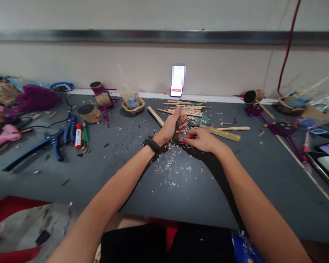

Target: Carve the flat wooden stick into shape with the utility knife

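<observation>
Over the middle of the dark grey table, my left hand (173, 126) is wrapped round a narrow green piece (176, 136), held nearly upright; its kind is unclear. Close by on the right, my right hand (200, 139) has thumb and fingers pinched together at the lower end of that piece. Whatever is in the pinch is too small to make out. Pale wood shavings (168, 164) lie scattered beneath and in front of both hands. Just behind them rest several carved wooden sticks (192, 109), and a yellow-green painted wooden strip (225, 134) lies beyond my right hand.
A lit phone (176, 81) leans against the wall. To the left are a plastic cup (132, 100) in a cardboard holder, a red-and-white marker (78, 136), blue ratchet cutters (41, 146) and a pink glue gun (5, 138). Purple-wrapped sticks (282, 131) lie right.
</observation>
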Tool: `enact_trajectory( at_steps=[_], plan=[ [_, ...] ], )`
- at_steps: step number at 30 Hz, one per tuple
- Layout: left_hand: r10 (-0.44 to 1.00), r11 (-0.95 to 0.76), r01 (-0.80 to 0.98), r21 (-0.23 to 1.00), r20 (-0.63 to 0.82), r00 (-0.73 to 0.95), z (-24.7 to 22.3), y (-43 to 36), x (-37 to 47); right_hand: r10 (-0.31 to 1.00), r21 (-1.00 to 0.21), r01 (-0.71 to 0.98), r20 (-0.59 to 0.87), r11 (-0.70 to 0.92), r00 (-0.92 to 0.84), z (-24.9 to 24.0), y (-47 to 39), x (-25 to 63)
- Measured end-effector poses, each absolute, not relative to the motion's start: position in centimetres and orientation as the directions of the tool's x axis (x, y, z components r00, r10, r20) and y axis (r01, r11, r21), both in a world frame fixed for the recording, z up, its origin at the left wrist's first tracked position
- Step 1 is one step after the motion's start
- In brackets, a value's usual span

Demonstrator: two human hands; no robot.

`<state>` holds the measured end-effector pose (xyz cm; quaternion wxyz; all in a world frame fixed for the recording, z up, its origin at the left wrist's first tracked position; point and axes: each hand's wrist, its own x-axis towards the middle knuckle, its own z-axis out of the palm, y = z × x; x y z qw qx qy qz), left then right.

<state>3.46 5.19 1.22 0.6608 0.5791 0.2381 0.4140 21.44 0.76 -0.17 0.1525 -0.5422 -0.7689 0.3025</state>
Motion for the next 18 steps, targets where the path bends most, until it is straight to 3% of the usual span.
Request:
enact_trajectory(
  at_steps=[6,11,18],
  plan=[
    [0.828,-0.024,-0.276,0.961,0.174,0.533,0.7,5.0,3.2,0.935,-0.564,0.802,-0.143,0.194,-0.326,0.5,0.3,20.6],
    [0.914,-0.032,-0.391,0.920,0.185,0.360,-0.4,5.6,2.4,0.961,-0.482,0.857,-0.094,0.185,-0.260,1.3,-1.0,20.0],
    [0.960,-0.037,-0.486,0.873,0.166,0.225,-0.9,6.0,2.0,0.969,-0.593,0.784,-0.028,0.181,-0.244,0.7,-1.5,20.3]
  ],
)
